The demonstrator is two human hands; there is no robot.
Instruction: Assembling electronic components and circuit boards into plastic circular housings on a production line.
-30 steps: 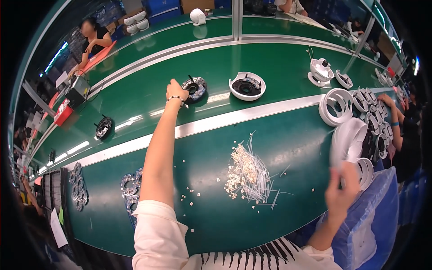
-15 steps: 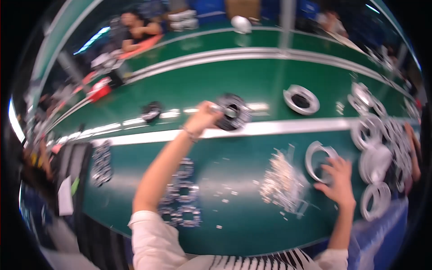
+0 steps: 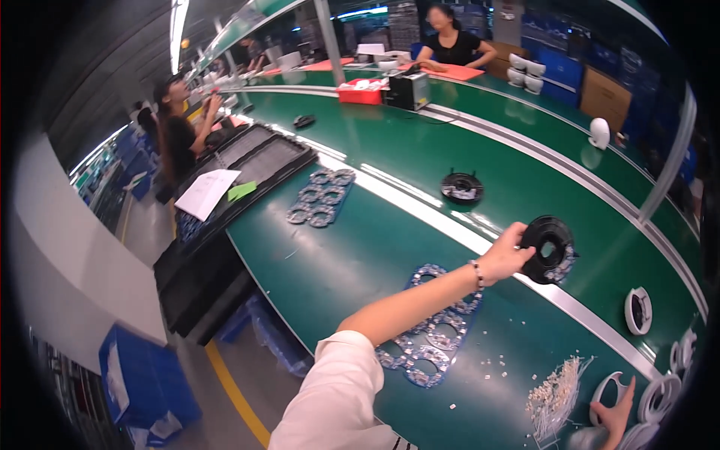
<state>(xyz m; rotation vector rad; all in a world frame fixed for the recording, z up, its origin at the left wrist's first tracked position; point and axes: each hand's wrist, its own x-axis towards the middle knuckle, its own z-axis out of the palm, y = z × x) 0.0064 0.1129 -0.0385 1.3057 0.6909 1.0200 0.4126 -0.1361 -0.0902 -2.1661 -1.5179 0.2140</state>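
The left hand [image 3: 504, 259] grips the left edge of a round black plastic housing [image 3: 564, 247], raised above the green surface [image 3: 322, 277]. A white plastic ring [image 3: 601, 386] is at the right hand [image 3: 616, 414], half spread; whether gripped, I cannot tell.

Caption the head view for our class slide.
At a green workbench, left hand holds a black round part; right hand at a white ring.

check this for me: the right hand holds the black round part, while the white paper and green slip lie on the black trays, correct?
Not quite: the head view shows the left hand holding the black round part. The white paper and green slip do lie on the black trays.
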